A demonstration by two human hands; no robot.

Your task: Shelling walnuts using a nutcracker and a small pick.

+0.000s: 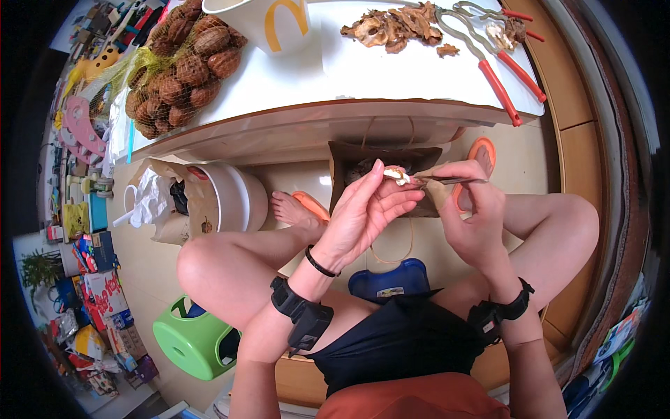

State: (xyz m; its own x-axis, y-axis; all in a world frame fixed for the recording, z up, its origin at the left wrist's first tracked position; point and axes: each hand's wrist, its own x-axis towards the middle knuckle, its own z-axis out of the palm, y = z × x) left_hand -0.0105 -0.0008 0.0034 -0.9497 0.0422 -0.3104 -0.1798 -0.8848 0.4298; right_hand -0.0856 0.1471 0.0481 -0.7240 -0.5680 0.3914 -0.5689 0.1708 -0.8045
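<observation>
Over the open brown paper bag on the floor, my left hand pinches a pale piece of walnut kernel between thumb and fingers. My right hand grips slim metal tweezers, their tip at the right end of the kernel. Tan coverings wrap the thumb and a finger of that hand. Dark contents inside the bag are partly hidden behind my left hand.
On the white table lie netted walnuts, a paper cup, brown walnut pieces, pale kernels and red-handled nutcrackers. Below stand a lined bin, a green stool and a blue plastic object.
</observation>
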